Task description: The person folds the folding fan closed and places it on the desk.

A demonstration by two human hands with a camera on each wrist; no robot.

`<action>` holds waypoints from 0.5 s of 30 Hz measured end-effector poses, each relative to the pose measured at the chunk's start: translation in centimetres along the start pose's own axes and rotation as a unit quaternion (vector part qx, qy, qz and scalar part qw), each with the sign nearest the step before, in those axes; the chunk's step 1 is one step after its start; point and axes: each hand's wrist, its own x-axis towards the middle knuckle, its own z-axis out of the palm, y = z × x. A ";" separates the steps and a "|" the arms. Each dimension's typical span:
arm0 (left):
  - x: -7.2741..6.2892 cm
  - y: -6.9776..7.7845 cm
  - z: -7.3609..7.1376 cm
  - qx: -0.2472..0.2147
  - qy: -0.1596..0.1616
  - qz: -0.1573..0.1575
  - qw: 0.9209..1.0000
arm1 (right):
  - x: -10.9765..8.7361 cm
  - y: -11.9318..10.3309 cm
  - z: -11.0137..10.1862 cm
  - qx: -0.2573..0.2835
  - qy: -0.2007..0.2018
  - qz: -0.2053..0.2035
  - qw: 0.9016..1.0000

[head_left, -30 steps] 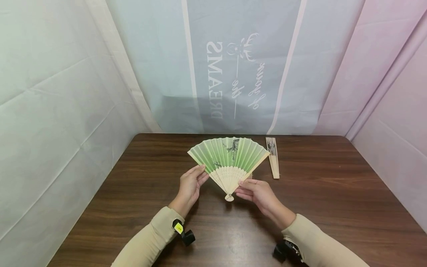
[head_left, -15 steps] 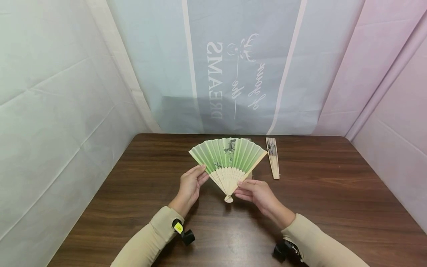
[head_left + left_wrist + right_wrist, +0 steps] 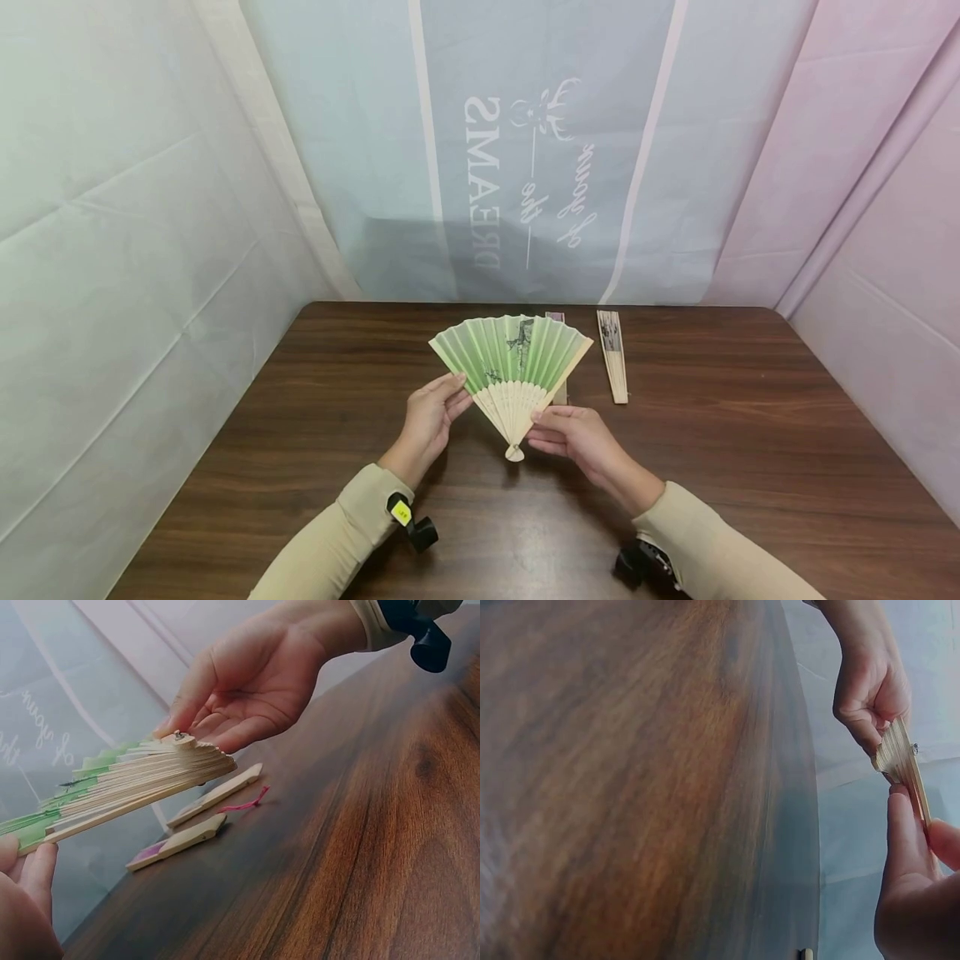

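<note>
A green folding fan (image 3: pixel 498 354) with pale wooden ribs is spread between my hands, above the table, its pivot end toward me. A dark branch-like print crosses the leaf. My left hand (image 3: pixel 429 421) pinches the left outer rib near the leaf's lower edge. On the other side, my right hand (image 3: pixel 576 435) pinches the right outer rib low down, close to the pivot. The left wrist view shows the fan's ribs (image 3: pixel 150 784) edge-on, with the pivot pin at their end. In the right wrist view the ribs (image 3: pixel 901 761) run between both hands.
A folded fan (image 3: pixel 613 358) with a grey printed leaf lies at the back right of the brown table (image 3: pixel 750 450). Another folded fan (image 3: pixel 180 841), purple-leafed with a pink cord (image 3: pixel 246 801), lies partly hidden behind the green one. Cloth walls surround the table.
The green fan's spread has narrowed slightly, its right edge moving left and its pivot a little toward me. More of the purple-leafed fan shows behind it. Both hands have barely moved.
</note>
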 end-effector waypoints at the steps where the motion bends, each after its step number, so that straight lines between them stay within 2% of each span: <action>1: 0.0 0.0 0.0 0.002 -0.002 0.001 1.000 | 0.0 0.0 0.0 0.003 -0.001 0.001 1.000; 8: 0.2 -0.2 0.0 0.011 -0.012 0.003 1.000 | -0.1 0.1 0.1 0.014 -0.003 0.001 1.000; 15: 0.1 -0.3 0.1 0.017 -0.007 -0.001 1.000 | -0.2 0.2 0.2 0.008 -0.006 -0.006 1.000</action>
